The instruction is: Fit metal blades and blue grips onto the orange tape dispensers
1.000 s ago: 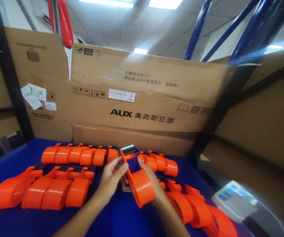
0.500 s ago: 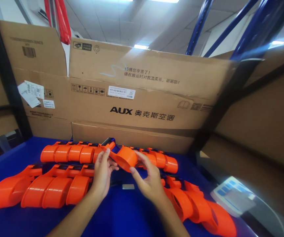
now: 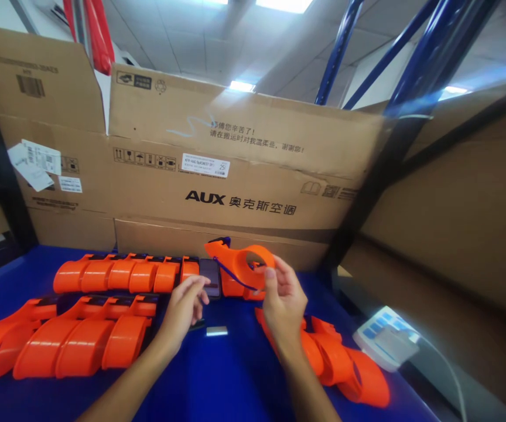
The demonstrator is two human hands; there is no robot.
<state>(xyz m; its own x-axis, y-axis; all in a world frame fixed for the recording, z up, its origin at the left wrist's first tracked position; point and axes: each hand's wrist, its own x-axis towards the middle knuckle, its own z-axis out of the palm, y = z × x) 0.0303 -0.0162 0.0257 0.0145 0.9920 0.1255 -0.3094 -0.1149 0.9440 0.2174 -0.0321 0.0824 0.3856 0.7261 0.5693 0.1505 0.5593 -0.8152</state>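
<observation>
My right hand (image 3: 284, 305) grips an orange tape dispenser (image 3: 259, 258) by its ring, holding it up above the back row with its dark-tipped end pointing left. Lower and to the left, my left hand (image 3: 187, 305) has come away from it; the fingers are loosely curled and apart, with nothing visible in them. Just beyond those fingertips a dark phone (image 3: 209, 271) lies in the back row. A small silvery strip (image 3: 216, 331) rests on the blue table between my hands, beside a dark piece (image 3: 197, 324) partly hidden by my left hand.
Several more orange dispensers stand in a back row (image 3: 121, 274), a front left row (image 3: 84, 346) and a front right row (image 3: 358, 372) on the blue table (image 3: 209, 381). A cardboard wall (image 3: 156, 193) closes the back. At right sits a white device (image 3: 387, 339) with a cable.
My left hand has let go of the dispenser. My right hand has moved it right and turned it, so its ring opening now faces me. The phone has come into view.
</observation>
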